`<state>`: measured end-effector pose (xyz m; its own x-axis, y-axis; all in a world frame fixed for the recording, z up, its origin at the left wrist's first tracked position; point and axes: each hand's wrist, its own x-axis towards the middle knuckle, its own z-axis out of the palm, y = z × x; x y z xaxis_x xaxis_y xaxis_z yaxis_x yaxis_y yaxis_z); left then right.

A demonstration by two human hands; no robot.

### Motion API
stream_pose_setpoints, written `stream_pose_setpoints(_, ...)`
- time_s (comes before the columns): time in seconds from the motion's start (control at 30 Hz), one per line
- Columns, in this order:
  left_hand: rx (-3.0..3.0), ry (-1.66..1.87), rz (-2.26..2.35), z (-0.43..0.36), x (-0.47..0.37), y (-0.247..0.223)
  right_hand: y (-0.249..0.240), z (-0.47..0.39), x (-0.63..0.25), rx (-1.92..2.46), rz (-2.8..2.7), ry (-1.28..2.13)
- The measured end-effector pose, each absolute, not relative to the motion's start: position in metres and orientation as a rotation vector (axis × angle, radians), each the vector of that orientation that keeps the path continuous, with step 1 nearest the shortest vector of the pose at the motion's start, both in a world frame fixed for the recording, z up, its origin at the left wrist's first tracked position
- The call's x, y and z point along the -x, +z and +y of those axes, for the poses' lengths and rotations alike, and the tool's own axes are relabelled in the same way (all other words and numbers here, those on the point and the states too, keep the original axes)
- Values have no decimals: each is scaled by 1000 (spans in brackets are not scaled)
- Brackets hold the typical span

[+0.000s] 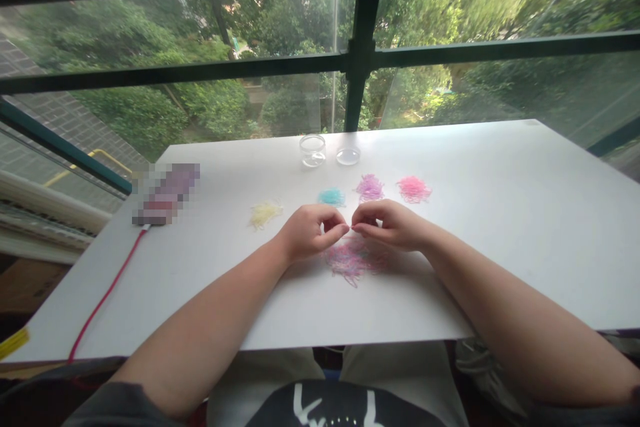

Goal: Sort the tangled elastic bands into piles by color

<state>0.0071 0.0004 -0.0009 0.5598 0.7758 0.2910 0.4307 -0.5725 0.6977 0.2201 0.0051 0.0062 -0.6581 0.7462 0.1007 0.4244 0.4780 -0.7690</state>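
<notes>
My left hand (pixel 320 230) and my right hand (pixel 383 223) meet fingertip to fingertip over the middle of the table. Both are closed in a pinch, and a tiny pinkish rubber band seems to be between them, mostly hidden by the fingers. Just below lies a mixed pile of thin coloured rubber bands (pixel 350 263), mainly pink, purple and blue. Beyond the hands are sorted piles: yellow bands (pixel 264 215) to the left, blue bands (pixel 331 197), purple bands (pixel 370 187) and pink bands (pixel 414 189).
A clear round jar (pixel 313 152) stands open near the table's far edge, its clear lid (pixel 349 156) lying beside it. On the left a blurred-out phone (pixel 167 193) lies with a red cable (pixel 107 293) running to the near edge. Windows rise behind the white table (pixel 500 213).
</notes>
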Motion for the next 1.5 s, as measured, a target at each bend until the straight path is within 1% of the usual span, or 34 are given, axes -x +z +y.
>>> stream_pose_setpoints(0.13,-2199,861,950,1,-6,-3,7,5,-221,988,-2307,1027)
stream_pose_setpoints(0.67,-2231,823,962,0,-7,1,8,5,-223,991,-2300,1038)
stream_pose_setpoints(0.93,-2225,840,966,1,-6,-1,8,5,-222,1111,-2445,793)
stream_pose_setpoints(1.3,-2233,816,958,1,-6,-1,5,3,-219,961,-2226,895)
stream_pose_setpoints(1.5,-2234,818,950,2,-6,-2,7,3,-217,934,-2230,927)
